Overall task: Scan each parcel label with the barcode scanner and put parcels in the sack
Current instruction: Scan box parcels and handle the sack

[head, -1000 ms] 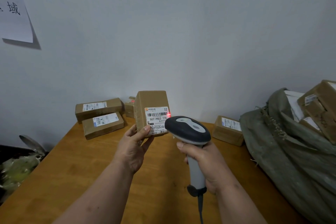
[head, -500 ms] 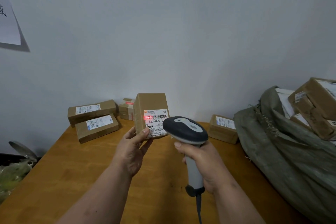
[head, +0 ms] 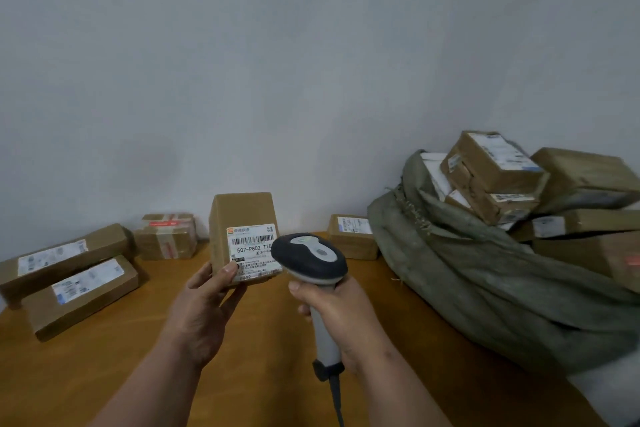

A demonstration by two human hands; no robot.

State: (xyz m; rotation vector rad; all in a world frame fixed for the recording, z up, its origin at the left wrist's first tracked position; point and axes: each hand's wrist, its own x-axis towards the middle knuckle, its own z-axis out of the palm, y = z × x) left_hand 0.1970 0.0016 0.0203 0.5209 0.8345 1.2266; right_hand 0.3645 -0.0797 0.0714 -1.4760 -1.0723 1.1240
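At 3 o'clock on the brown desk (head: 104, 374), a big green sack (head: 485, 274) lies open, and many brown parcels (head: 495, 177) are piled in its mouth. In the middle, the left hand (head: 204, 312) holds a small brown parcel (head: 242, 218) upright above the desk, with the thumb on its white label (head: 254, 246) and the fingers (head: 235, 298) curled under it. Just beside it at 3 o'clock, the right hand (head: 341, 315) grips the handle of the barcode scanner (head: 310, 258), whose dark head points at the label. At 9 o'clock two long boxes (head: 83, 291) lie on the desk. A taped box (head: 166, 236) sits at 11 o'clock and a small box (head: 351, 236) at 1 o'clock, near the sack.
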